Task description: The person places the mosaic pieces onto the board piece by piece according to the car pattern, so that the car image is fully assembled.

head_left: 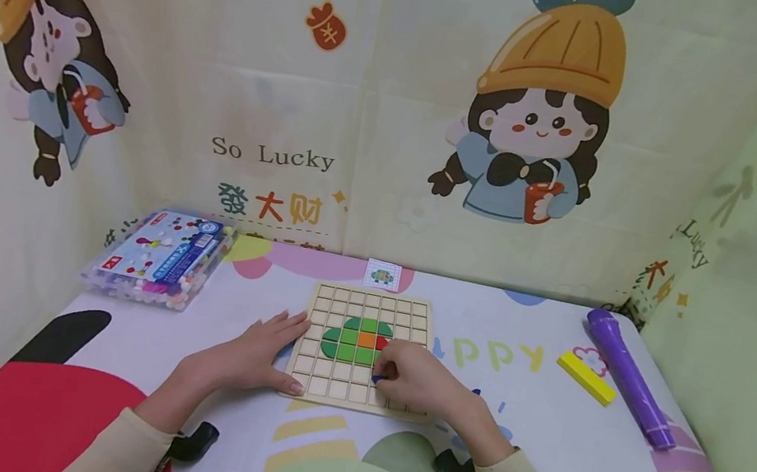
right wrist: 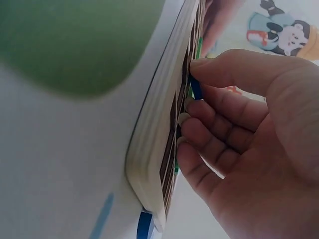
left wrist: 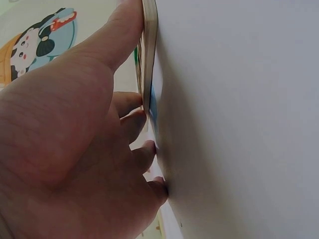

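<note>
A square wooden grid board (head_left: 334,387) lies on the table in the head view. Green tiles (head_left: 347,352) fill several of its middle cells, with an orange tile (head_left: 366,340) and a red tile (head_left: 381,343) among them. My left hand (head_left: 257,353) rests along the board's left side, fingers spread, thumb at its near left corner. Over the right part of the grid, my right hand (head_left: 422,379) pinches a small blue tile (right wrist: 196,88) between thumb and index finger, close to the board's surface. The right hand hides some of the cells beneath it.
A small pattern card (head_left: 383,275) lies behind the board. At the back left sits a clear plastic box (head_left: 157,257) of colourful pieces. A yellow bar (head_left: 586,378) and a long purple tube (head_left: 632,380) lie to the right. Printed cloth walls enclose the table.
</note>
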Motion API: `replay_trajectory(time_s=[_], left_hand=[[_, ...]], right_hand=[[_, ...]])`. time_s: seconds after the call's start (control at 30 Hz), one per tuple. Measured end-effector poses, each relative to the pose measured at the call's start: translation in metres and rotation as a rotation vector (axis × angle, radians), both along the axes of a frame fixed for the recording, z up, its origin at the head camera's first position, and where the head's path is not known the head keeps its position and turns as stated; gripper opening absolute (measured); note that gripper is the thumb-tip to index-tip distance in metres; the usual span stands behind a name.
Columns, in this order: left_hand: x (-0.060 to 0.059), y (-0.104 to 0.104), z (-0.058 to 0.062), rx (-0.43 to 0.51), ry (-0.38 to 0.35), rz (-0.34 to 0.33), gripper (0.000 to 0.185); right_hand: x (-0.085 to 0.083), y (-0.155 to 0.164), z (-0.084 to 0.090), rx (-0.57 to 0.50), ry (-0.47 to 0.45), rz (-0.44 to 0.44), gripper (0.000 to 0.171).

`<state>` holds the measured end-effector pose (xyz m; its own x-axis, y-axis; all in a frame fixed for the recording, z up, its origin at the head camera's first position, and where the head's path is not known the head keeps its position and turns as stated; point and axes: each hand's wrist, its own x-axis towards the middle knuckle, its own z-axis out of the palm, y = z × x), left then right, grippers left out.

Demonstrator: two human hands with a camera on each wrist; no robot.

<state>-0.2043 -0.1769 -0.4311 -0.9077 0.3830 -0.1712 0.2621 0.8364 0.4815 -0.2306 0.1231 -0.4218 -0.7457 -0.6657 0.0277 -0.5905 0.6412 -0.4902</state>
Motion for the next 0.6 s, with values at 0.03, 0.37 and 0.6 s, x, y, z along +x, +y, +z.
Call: replay_trajectory(time_s=[0.03,0.37,0.6], left_hand=[[0.0,0.0,0.0,0.003,0.001,0.0,0.109],[0.001,0.0,0.001,-0.001,-0.001,0.001,0.108],[0.0,0.0,-0.001,0.003,-0.005,0.006,0.108]], right_hand=[[0.0,-0.001,-0.001,0.004,0.009,-0.004,0.009],[0.0,0.003,0.003,-0.004,-0.031,0.007,0.005],[-0.004,0.02,0.017,-0.039,-0.103,-0.031,0.009]])
